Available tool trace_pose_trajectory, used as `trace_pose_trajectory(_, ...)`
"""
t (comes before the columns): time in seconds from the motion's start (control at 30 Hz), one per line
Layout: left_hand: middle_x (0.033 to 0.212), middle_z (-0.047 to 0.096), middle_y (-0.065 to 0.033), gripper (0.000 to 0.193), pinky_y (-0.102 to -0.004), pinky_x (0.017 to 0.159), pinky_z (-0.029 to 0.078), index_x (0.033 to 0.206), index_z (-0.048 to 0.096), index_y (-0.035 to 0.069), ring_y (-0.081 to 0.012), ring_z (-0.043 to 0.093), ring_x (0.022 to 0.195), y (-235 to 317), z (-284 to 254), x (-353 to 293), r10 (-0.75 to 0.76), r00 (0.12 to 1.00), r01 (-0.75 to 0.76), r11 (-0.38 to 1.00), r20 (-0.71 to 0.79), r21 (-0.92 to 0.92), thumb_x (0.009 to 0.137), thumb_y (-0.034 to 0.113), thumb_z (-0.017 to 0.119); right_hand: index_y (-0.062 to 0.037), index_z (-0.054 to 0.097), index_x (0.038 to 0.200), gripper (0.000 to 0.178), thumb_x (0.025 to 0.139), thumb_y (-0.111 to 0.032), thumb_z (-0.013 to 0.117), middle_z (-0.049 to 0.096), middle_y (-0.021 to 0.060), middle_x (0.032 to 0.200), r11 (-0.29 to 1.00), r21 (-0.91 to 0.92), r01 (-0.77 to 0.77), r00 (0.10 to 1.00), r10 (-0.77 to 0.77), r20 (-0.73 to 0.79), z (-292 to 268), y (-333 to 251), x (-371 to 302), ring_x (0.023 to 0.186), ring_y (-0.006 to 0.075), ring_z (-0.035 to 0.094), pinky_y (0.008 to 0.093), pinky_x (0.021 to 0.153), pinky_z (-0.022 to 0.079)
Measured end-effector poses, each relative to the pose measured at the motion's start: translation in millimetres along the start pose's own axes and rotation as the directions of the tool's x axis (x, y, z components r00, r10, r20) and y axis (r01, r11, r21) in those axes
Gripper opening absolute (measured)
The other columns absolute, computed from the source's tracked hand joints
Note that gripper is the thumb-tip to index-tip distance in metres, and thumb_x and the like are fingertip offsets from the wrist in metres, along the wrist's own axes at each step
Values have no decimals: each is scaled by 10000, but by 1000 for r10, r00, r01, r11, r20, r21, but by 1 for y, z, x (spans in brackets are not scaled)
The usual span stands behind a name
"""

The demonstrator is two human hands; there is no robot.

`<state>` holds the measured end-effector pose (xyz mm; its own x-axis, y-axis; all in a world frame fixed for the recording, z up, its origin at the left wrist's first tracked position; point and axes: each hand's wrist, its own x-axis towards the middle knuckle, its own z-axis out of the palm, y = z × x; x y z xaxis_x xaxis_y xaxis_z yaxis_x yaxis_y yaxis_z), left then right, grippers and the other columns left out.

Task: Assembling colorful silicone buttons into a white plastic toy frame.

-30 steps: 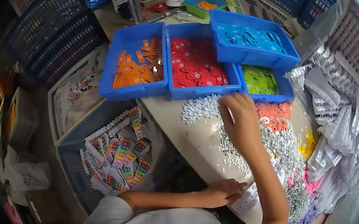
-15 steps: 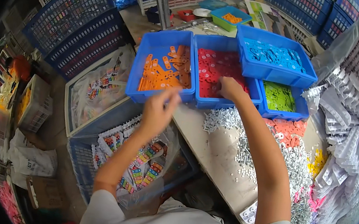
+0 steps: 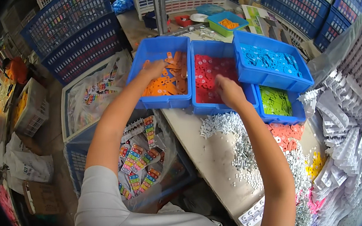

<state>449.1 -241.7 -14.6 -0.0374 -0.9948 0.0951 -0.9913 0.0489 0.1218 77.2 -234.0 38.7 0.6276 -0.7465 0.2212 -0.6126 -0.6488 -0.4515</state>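
Note:
My left hand is down in a blue bin of flat orange plastic strips. Its fingertips are hidden among the strips, so what they hold does not show. Over the neighbouring blue bin of red plastic pieces, my right hand has its fingers curled together close to the pieces. Anything between those fingers is too small or hidden to name.
A bin of light blue pieces rests tilted on a bin of green pieces. Screws and white bits lie heaped on the table. Stacked white strips stand right. A crate holds bagged colourful strips.
My left hand has moved forward from in front of the orange bin to inside it. My right hand stays at the red bin, its fingers slightly raised. The view has shifted a little.

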Motion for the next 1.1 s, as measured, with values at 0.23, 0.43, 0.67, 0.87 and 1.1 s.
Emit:
trace_pose_trajectory(0.23,1166,680,-186,280,-494,881,528,1120,666,47,-362,656,1101,-20,4,10,-110,984,98,991,142,87,876,181,702,-39,665,1037,141,908,2,626,621,150,903,986,113,121,894,-58,-445,-60,-43,-70,758,312,609,369,683,486)
trace_pose_trajectory(0.43,958,716,-146,244,-427,677,574,978,662,52,-295,707,895,-25,5,6,-153,973,191,954,173,-231,807,177,783,-7,584,866,155,856,7,738,576,28,775,952,262,-158,893,251,-375,-113,-60,-201,700,109,502,255,659,411)
trace_pose_trajectory(0.67,830,676,-88,262,-395,526,562,938,633,80,-243,687,736,-40,13,26,-173,946,267,896,274,-356,772,137,827,10,686,990,145,850,-2,721,633,65,850,883,247,-398,802,466,-374,-133,-66,-332,780,156,574,284,731,457)
trace_pose_trajectory(0.87,731,594,-67,197,-351,477,495,862,588,44,-173,603,624,-42,5,27,-230,913,368,823,338,-433,820,69,779,10,592,886,57,895,-16,642,564,22,820,774,304,-556,634,631,-447,-148,-73,-409,774,107,496,256,727,398)
trace_pose_trajectory(1.1,884,696,-55,229,-303,638,481,1084,704,-14,-142,591,699,17,-41,53,81,897,-287,855,-435,-432,943,163,667,15,564,946,70,909,0,622,583,104,967,764,136,-631,607,595,-527,-134,-57,-440,940,248,558,325,867,427)
